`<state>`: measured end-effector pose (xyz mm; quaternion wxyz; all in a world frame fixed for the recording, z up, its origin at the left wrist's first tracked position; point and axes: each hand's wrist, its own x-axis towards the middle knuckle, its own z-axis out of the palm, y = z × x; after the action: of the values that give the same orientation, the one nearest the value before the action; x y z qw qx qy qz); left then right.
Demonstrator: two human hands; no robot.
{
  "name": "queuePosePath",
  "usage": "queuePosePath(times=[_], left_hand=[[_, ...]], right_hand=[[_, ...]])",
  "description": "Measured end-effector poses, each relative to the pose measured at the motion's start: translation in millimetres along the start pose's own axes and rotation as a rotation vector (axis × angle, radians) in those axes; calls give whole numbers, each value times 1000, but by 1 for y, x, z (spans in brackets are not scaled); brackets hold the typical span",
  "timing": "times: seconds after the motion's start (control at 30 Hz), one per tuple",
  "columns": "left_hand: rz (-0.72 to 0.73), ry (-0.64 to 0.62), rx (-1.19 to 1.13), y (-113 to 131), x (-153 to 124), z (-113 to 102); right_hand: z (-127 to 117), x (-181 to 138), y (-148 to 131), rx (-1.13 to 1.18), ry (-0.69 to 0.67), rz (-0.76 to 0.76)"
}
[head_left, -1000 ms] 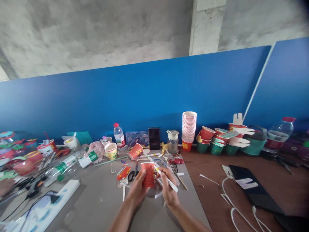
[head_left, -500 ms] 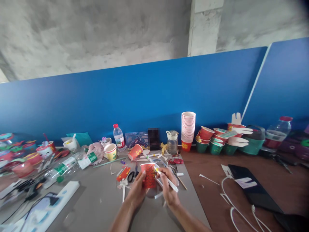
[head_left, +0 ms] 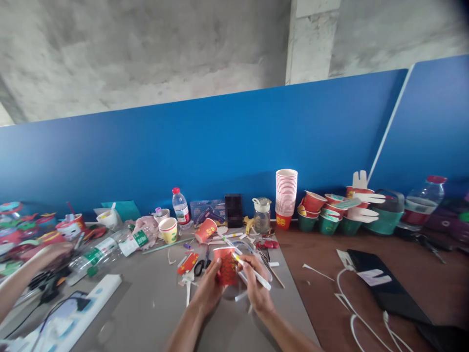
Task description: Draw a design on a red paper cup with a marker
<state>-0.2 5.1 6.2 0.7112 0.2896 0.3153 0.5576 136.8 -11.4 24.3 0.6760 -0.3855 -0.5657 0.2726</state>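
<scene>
My left hand (head_left: 208, 284) is closed around the lower left side of a red paper cup (head_left: 226, 266), which carries dark wavy marks and some yellow print. The cup is held up above the grey table. In my right hand (head_left: 257, 283) is a white marker pen (head_left: 261, 277) with a yellow band near its tip. Its tip meets the right side of the cup near the rim, as far as I can see. Behind the cup lie black-handled scissors (head_left: 199, 267) and a red packet (head_left: 188, 263). A tipped red paper cup (head_left: 206, 231) rests farther back.
A tall stack of paper cups (head_left: 286, 195) stands at the back, beside a glass jar (head_left: 261, 217). Green and red cups (head_left: 330, 221) line the right. Plastic bottles (head_left: 98, 250) and a white power strip (head_left: 91, 305) lie left. Another person's arm (head_left: 31, 269) reaches in there.
Another person's arm has come in from the left edge over the items there. My hands, the cup and the marker pen have hardly moved.
</scene>
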Motion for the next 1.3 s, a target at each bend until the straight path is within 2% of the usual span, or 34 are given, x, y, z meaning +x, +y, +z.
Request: queuePosePath(times=[0.27, 0.43, 0.83, 1.07, 1.3], left_hand=[[34, -41, 39, -2, 0, 0], [9, -8, 32, 0, 0, -1], [0, -30, 29, 1, -2, 3], [-8, -24, 23, 3, -4, 5], [-21, -19, 36, 5, -5, 6]], right_hand=[[0, -2, -3, 21, 17, -6], [0, 0, -5, 23, 63, 9], [1, -1, 5, 14, 8, 5], [0, -1, 4, -1, 15, -8], [1, 0, 2, 11, 59, 50]])
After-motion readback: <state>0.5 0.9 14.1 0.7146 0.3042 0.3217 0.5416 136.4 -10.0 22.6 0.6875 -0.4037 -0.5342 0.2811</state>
